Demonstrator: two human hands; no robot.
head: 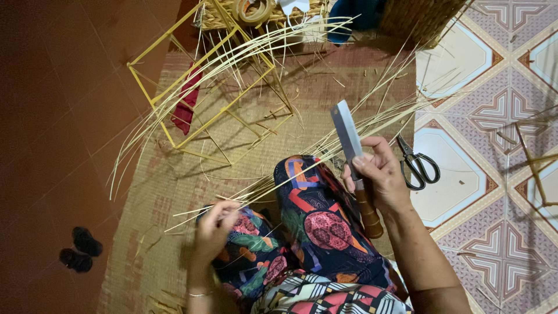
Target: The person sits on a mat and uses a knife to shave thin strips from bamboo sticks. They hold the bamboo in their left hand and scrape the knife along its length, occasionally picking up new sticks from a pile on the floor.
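On the woven mat [174,192], right hand [381,174] grips a cleaver [349,136], left hand [215,224] pinches bamboo strips [261,189].

I see bare forearms with no sleeves, a thin bracelet [200,295] on my left wrist, and loose trousers [317,232] printed in bold multicoloured shapes on dark cloth, striped geometric fabric nearer the waist.

one head-worn camera looks steeply down, close over the lap, facing the woven mat [174,192] ahead.
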